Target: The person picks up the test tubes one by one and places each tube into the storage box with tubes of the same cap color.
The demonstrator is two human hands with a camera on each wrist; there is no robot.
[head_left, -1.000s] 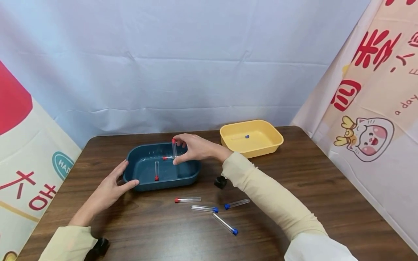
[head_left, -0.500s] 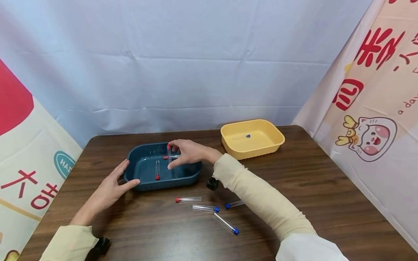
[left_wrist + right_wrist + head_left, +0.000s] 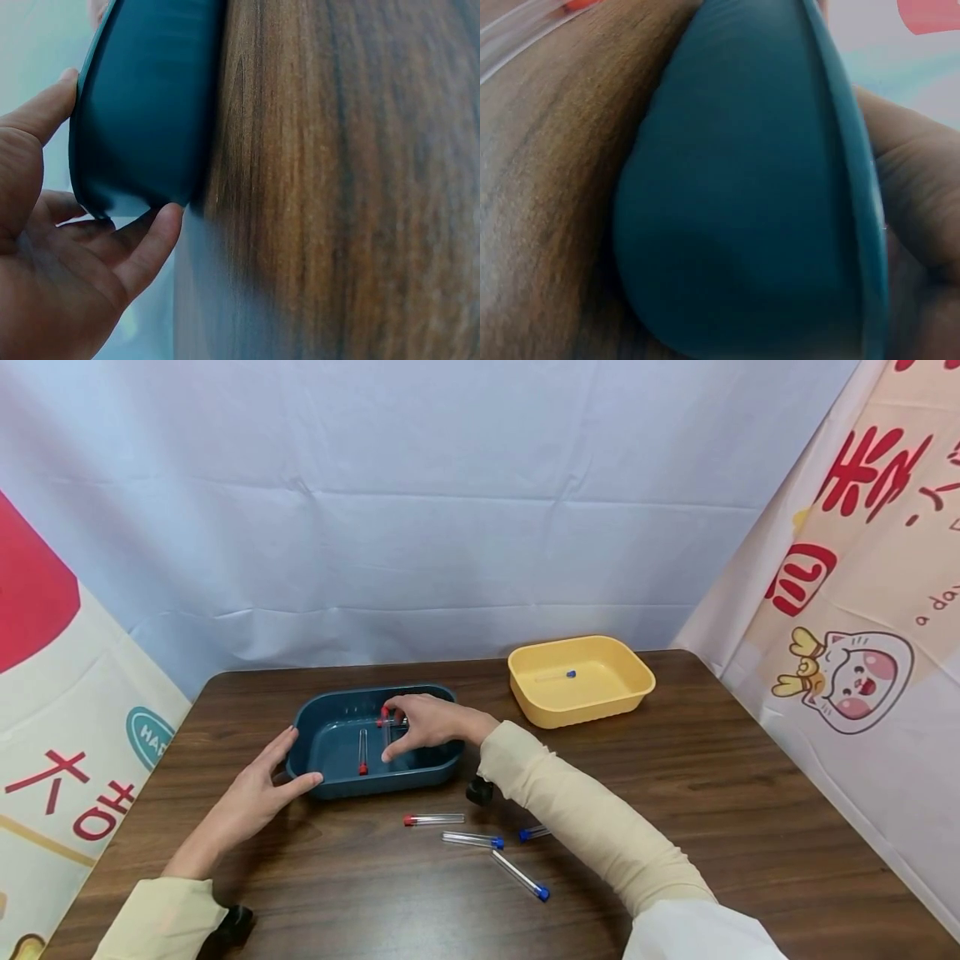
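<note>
At the left end of the dark blue plastic basin (image 3: 378, 785), my left hand (image 3: 251, 797) is spread against the rim, thumb at the near corner. In the left wrist view its fairly straight fingers (image 3: 154, 247) touch the basin's outer end. My right hand (image 3: 431, 727) reaches low into the basin and pinches a red-capped test tube (image 3: 387, 735) lengthwise between thumb and fingers. Inside, a second red-capped tube (image 3: 363, 752) lies on the floor; another one's red cap (image 3: 381, 723) shows behind the held tube. The basin wall (image 3: 735, 187) hides the held tube in the right wrist view.
A yellow basin (image 3: 577, 714) at the back right holds a blue-capped tube (image 3: 558, 676). On the wooden table (image 3: 337, 885) in front lie a red-capped tube (image 3: 435, 819) and several blue-capped ones (image 3: 521, 875), one partly hidden by the right sleeve (image 3: 592, 818).
My right hand has moved left and down into the blue basin with the red-capped test tube. The right sleeve covers more of a blue-capped tube. My left hand stays on the basin.
</note>
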